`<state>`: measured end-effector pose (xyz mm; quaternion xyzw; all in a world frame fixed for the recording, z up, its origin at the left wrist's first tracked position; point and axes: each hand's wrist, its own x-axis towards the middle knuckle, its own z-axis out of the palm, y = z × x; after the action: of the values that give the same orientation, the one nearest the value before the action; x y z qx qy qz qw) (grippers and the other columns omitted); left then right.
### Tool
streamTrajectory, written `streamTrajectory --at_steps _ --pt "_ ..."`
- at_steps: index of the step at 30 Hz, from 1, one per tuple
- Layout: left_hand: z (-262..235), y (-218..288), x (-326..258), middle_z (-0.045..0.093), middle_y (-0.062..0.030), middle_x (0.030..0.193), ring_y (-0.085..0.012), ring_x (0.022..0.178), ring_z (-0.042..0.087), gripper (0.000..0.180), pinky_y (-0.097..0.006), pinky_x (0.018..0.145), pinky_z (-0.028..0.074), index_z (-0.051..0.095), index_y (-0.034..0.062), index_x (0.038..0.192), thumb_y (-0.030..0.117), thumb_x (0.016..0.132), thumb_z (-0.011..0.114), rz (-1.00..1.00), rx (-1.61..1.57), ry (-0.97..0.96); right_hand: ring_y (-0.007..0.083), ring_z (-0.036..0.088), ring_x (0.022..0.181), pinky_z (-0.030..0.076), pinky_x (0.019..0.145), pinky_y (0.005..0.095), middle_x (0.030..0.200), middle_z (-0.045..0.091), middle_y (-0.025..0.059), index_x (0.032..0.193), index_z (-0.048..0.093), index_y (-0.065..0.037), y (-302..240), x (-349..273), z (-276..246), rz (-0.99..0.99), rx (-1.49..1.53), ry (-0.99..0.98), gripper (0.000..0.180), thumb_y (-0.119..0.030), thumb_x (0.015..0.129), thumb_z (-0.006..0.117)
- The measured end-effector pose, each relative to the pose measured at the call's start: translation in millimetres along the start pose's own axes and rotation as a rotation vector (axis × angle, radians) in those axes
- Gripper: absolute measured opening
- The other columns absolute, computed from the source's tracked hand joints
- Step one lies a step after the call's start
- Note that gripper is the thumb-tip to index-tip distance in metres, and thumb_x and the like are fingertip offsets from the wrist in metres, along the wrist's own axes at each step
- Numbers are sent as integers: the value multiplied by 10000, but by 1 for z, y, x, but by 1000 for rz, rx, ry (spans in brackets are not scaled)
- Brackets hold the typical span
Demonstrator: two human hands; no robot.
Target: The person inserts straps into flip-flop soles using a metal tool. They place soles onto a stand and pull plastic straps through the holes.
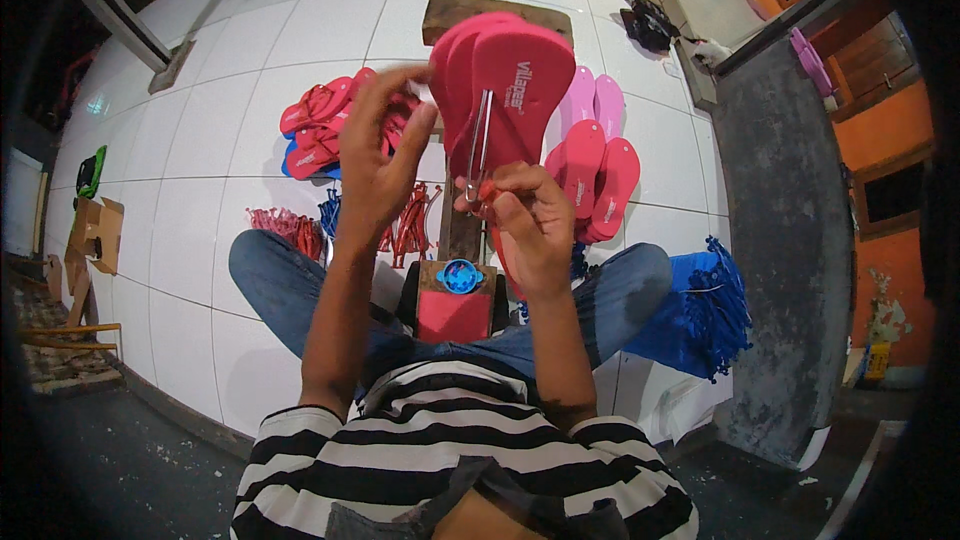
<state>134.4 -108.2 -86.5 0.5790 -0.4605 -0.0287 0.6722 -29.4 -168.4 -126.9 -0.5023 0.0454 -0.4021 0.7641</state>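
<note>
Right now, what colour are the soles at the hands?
The soles are pinkish red, best in head view.

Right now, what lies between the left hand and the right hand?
In the head view, the lower part of the pink soles and a slim metal tool lie between left hand and right hand.

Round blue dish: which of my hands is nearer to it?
Right. In the picture, your right hand is above the dish and to its right; your left hand is farther up, to its left, beside the pink soles.
</note>
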Motion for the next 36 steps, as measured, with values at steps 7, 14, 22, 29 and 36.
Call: streamTrajectory --at_steps 7,14,22,29,36 --pt "13 41 40 582 -119 1166 -214 1002 598 372 -296 830 480 609 63 1196 147 842 688 241 390 -167 68 539 801 439 718 221 935 573 40 917 592 -21 -4 2 5 -14 37 -39 76 -46 881 654" --pt "20 43 34 640 -97 1037 -239 854 626 335 -318 711 506 604 58 1077 148 787 748 286 512 -185 45 510 722 406 645 217 797 578 -6 893 603 -35 -6 14 -2 73 -268 27 108 -115 881 675" --pt "-7 47 -2 660 -88 938 -190 801 621 391 -297 677 467 577 30 1104 230 812 743 -13 134 -341 106 569 843 470 750 261 913 620 52 928 601 -9 -15 -7 19 36 -321 229 217 -189 860 700" --pt "14 32 -15 620 -55 1047 -130 941 560 347 -281 790 427 551 50 1199 294 952 533 -175 -289 -242 209 517 1149 428 970 350 1197 541 130 1247 498 -16 -42 32 2 -242 -431 19 439 -151 873 685" --pt "38 49 -23 593 6 975 -51 873 512 283 -212 746 413 563 31 1116 280 992 512 -306 -416 -111 137 610 970 479 871 283 1056 659 54 1173 591 -32 -34 38 6 -95 -355 -37 295 -170 918 644"
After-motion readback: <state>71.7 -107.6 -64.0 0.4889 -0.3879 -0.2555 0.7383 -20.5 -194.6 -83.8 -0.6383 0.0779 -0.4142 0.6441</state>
